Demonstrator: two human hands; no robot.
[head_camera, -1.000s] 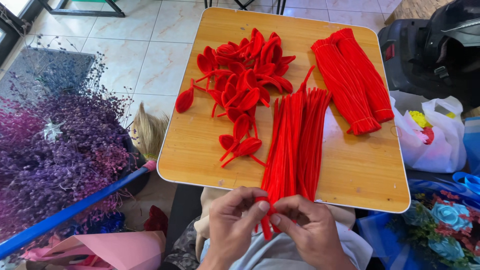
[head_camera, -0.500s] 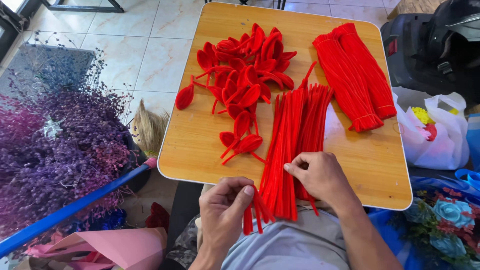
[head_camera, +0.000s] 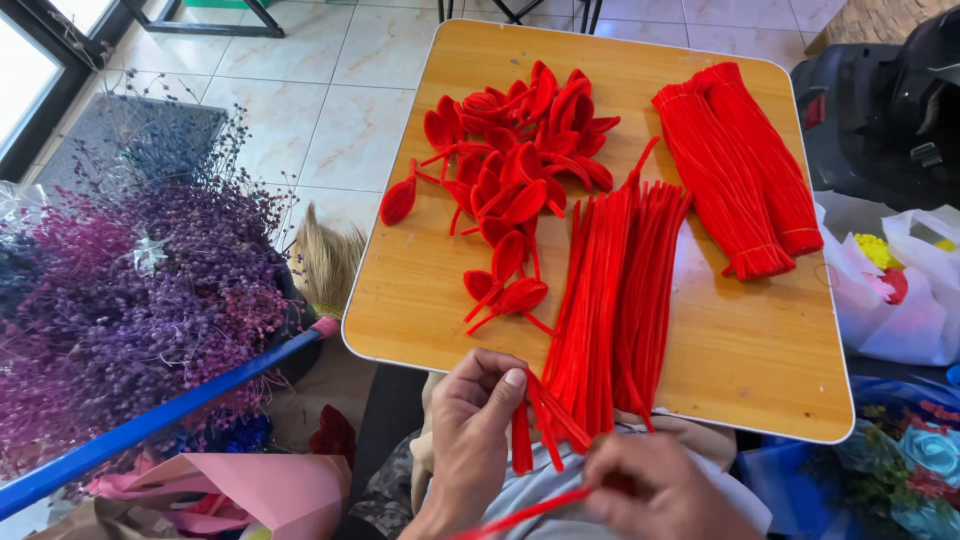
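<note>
Pinching red pipe cleaners (head_camera: 610, 300) w/ left hand (head_camera: 478, 420), right hand (head_camera: 655, 490).

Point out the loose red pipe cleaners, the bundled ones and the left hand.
loose pipe cleaners (head_camera: 610, 290), head view, middle of the strands
bundled pipe cleaners (head_camera: 735, 165), head view, bundle's middle
left hand (head_camera: 475, 420), head view, back of hand

The pipe cleaners (head_camera: 615, 300) spread loose down the table (head_camera: 760, 350) were bright red, and so were the petal loops (head_camera: 515, 170) heaped beside them and the two bound bundles (head_camera: 740, 165) at the far side. The table was a warm honey-yellow wood with a pale edge. The dried flowers (head_camera: 130, 300) ran from deep purple to magenta. A blue bar (head_camera: 170, 415) crossed below them, above pink wrapping paper (head_camera: 270, 490). The floor tiles (head_camera: 330, 90) were pale cream. The plastic bag (head_camera: 900, 300) was white.
</note>
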